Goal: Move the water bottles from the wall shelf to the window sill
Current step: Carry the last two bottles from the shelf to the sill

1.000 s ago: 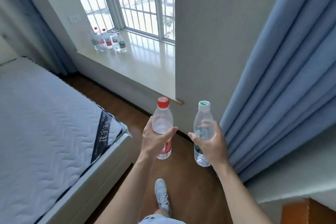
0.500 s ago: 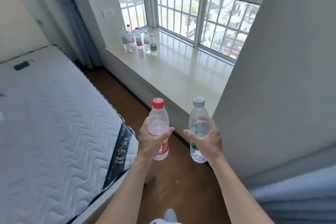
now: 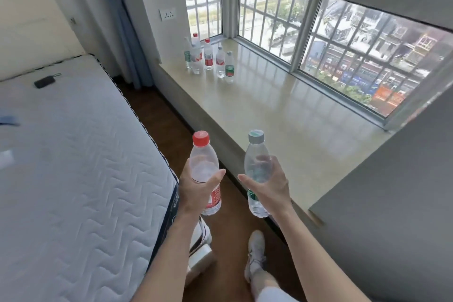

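Fingers (image 3: 217, 176) of the left hand (image 3: 198, 186) are curled round the middle of a red-capped bottle (image 3: 204, 162), thumb across its front; the bottle stands upright, red label showing below the hand. Fingers (image 3: 246, 178) of the right hand (image 3: 269, 189) are wrapped round a pale-capped bottle (image 3: 256, 154), also upright, with a green label below the grip. Both bottles are clear and are held side by side, apart from each other, at lower centre of the frame. The red-capped one is over the wooden floor (image 3: 159, 110); the pale-capped one is at the near edge of the window sill (image 3: 282, 125), not resting on it. The sill, a glossy beige slab, runs from centre right up to the upper middle. At its far end stands a cluster of bottles (image 3: 208, 59), close together, with red and green labels. Behind the sill is a barred window (image 3: 355, 44). A bed (image 3: 73, 154) with a quilted white mattress fills the left; a small dark object (image 3: 43, 81) lies on it. A wall socket (image 3: 167, 14) and a blue curtain (image 3: 122, 19) appear at upper left.
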{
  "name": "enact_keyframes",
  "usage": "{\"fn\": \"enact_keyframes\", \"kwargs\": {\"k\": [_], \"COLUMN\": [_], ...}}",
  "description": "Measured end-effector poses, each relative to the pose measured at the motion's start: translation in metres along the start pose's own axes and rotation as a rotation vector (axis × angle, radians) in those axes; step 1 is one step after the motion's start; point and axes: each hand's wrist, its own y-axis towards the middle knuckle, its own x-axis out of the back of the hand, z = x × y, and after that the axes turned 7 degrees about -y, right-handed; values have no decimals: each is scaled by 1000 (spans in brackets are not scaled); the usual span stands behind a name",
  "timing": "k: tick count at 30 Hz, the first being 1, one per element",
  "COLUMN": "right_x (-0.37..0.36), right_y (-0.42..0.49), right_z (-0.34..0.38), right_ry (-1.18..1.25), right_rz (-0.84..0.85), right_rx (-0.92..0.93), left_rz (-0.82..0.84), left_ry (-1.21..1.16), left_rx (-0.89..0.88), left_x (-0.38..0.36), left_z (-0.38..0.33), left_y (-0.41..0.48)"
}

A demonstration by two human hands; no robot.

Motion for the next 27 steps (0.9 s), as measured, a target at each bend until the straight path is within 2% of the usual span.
{"fn": "enact_keyframes", "kwargs": {"k": [8, 16, 27], "right_x": [-44, -80, -177], "right_y": [145, 301, 406], "right_z": [18, 52, 92], "right_ry": [-22, -23, -21], "right_rz": [126, 219, 424], "right_rx": [53, 90, 147], "left_rz": [-150, -203, -361], "left_ry": [16, -14, -50], "left_rx": [25, 36, 86], "left_x": [-24, -56, -17], "left_z": [11, -20, -19], "left_y": [130, 272, 380]}}
